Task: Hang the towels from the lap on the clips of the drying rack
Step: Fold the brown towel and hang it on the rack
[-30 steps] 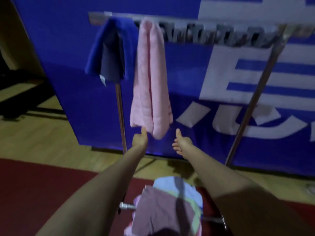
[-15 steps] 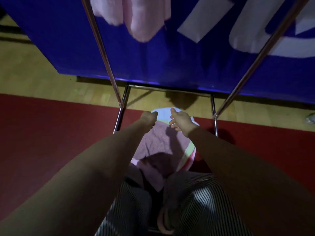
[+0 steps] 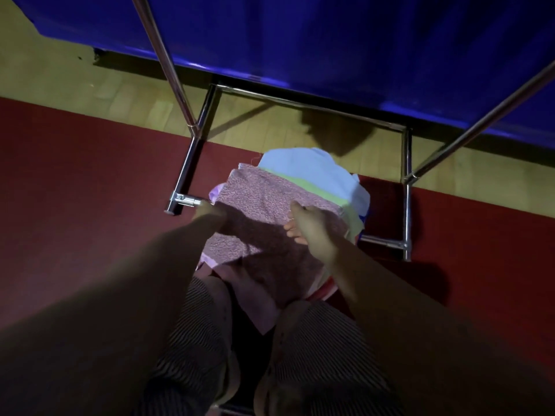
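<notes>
On our lap the towels point(image 3: 315, 175) are lying stacked; our left hand point(image 3: 210, 213) and right hand point(image 3: 309, 226) are hovering at the mauve top towel point(image 3: 258, 199), and we cannot tell whether either is gripping. Lifting it, we are risking dragging the lower ones onto the red floor point(image 3: 90, 190) beyond.

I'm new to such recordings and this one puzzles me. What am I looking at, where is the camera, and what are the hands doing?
No machine here: just a person's two bare hands. The camera sits on the person's head and looks down. Towels lie piled on the lap: a mauve towel on top, a blue towel and a green towel under it. The left hand is at the mauve towel's left edge, the right hand nearer its right side; the dim light hides whether either grips it. Beyond stand the rack legs on a red mat.
</notes>
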`<act>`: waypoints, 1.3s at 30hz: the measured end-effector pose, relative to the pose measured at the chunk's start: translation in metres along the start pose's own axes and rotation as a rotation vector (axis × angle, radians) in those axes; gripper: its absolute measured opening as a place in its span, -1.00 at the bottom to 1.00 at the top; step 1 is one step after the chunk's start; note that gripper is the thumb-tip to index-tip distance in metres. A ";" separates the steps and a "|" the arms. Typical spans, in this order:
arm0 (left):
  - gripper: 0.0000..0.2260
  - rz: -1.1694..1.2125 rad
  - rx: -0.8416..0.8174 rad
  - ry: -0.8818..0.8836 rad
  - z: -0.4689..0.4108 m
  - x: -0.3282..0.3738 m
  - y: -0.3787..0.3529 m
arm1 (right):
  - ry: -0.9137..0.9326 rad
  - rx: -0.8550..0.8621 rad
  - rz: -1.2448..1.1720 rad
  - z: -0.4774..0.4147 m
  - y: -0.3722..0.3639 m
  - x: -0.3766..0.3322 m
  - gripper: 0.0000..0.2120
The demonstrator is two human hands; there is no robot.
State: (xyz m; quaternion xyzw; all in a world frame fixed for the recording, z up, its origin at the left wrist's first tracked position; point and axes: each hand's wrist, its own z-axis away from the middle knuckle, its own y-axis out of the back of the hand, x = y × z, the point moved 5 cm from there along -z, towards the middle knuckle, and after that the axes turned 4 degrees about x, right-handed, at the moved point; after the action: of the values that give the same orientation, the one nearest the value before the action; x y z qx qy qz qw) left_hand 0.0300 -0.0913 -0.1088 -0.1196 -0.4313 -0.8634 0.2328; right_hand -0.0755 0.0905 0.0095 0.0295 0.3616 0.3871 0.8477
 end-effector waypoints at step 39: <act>-0.79 -0.815 -0.420 -1.270 0.256 0.190 0.162 | 0.722 -0.044 0.658 0.133 0.093 -0.148 -0.79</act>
State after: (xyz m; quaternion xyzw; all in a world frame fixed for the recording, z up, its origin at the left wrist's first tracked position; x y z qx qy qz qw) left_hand -0.0509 -0.0276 0.2340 -0.4644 -0.3195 -0.7106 -0.4211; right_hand -0.1150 0.0852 0.2254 -0.0119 0.5957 0.6274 0.5013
